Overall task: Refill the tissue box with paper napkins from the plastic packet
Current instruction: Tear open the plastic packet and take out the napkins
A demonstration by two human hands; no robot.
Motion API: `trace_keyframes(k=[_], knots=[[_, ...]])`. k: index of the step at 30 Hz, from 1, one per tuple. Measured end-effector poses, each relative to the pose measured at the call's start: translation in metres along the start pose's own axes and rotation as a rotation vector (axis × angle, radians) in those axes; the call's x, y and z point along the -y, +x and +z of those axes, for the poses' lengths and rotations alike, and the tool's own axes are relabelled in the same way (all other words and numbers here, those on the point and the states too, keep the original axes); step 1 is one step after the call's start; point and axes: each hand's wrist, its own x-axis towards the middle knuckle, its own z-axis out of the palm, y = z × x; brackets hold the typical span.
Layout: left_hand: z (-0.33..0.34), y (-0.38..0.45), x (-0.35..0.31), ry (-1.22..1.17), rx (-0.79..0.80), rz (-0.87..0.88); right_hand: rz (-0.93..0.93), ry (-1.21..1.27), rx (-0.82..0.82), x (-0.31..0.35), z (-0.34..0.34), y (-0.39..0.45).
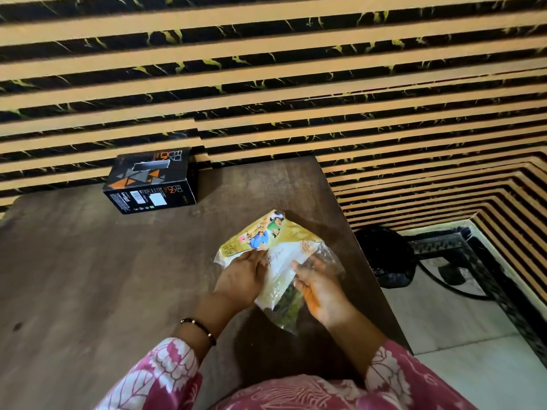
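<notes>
While both hands hold it above the brown table [88, 261], one plastic packet [275, 258] of paper napkins sits nearer the person than the black box [151, 182], the single box in view, which stands at the table's far edge against the striped wall [266, 69]. Left hand [241, 281] lies on the packet's left side, fingers reaching onto it; right hand [318, 288] cups its right side, thumb on the clear film. One beaded bracelet [201, 328] circles the left wrist.
</notes>
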Motion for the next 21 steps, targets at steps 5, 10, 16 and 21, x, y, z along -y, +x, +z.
trace_keyframes(k=[5, 10, 16, 21], knots=[[0.006, -0.005, 0.001, -0.019, 0.004, -0.023, 0.084, -0.035, 0.073, -0.006, 0.011, 0.003], [0.009, -0.014, 0.000, -0.021, 0.013, -0.033, 0.218, -0.040, -0.006, -0.020, 0.022, 0.012], [0.013, -0.020, -0.016, 0.008, -0.009, -0.064, 0.281, -0.039, 0.018, -0.021, 0.021, 0.024], [-0.005, -0.011, -0.006, -0.100, -0.149, -0.204, 0.241, -0.020, 0.163, -0.014, 0.006, 0.025]])
